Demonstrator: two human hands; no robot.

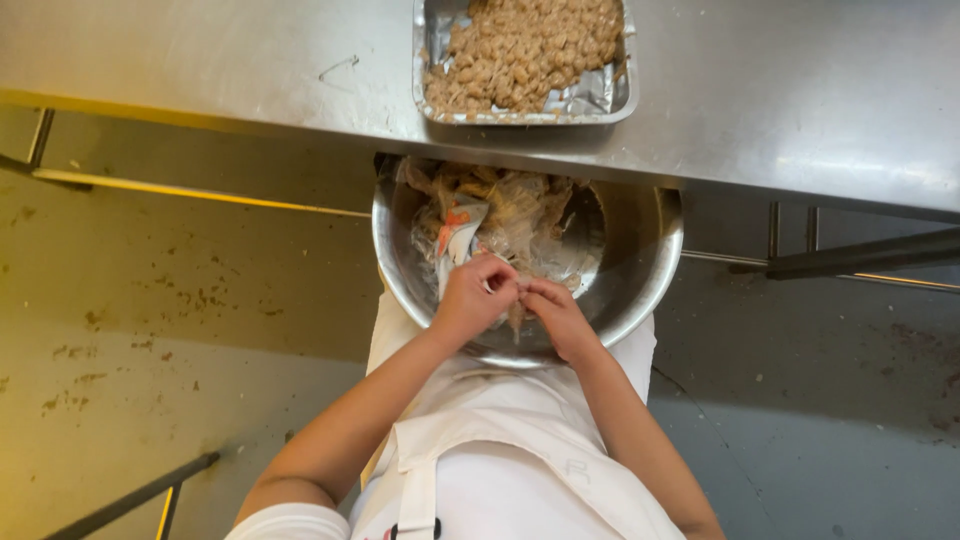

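Left hand [470,297] and right hand [555,312] together pinch a small, pale, crumpled clear plastic packet [517,318] hanging lengthwise downward over a round steel bowl [640,270].

White apron [500,450] with broad straps, short white sleeve [290,522], bare forearms, no gloves

A long, brushed stainless-steel worktable [240,70] is running across the top of the view. A rectangular foil-lined metal tray [600,100] is sitting on it near the front edge, heaped with small beige-brown food pieces [530,45]. Below, a stained greyish concrete floor [150,330] is showing, with dark metal table braces [860,255] crossing at the right.
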